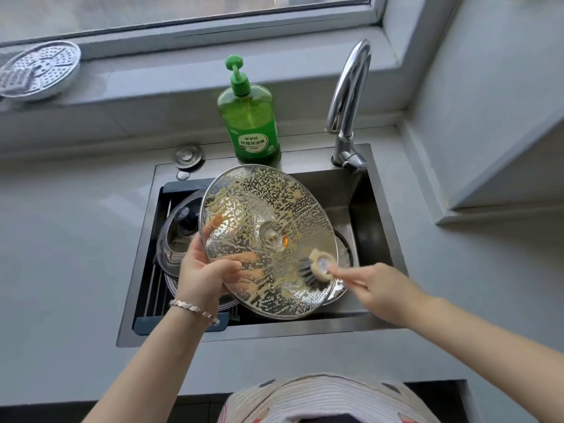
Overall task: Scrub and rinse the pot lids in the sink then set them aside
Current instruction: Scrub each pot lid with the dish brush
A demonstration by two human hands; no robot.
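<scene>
Left grip [205, 270] curled tight; right grip [377, 289] pinching, arm outstretched.

Home kitchen, stainless sink [274, 332] set in a grey countertop [76, 239], chrome tap [348, 96] at its far right corner, green dish-soap pump bottle [248, 123] on the far rim, window sill [183, 82] beyond with a perforated steamer plate [38, 70] far left, soapy pot lid [253, 203] and dish brush [314, 271]

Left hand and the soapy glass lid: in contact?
Touching. Head view: the left hand grips the glass lid at its rim, thumb on the near face, fingers visible through the glass behind.
</scene>
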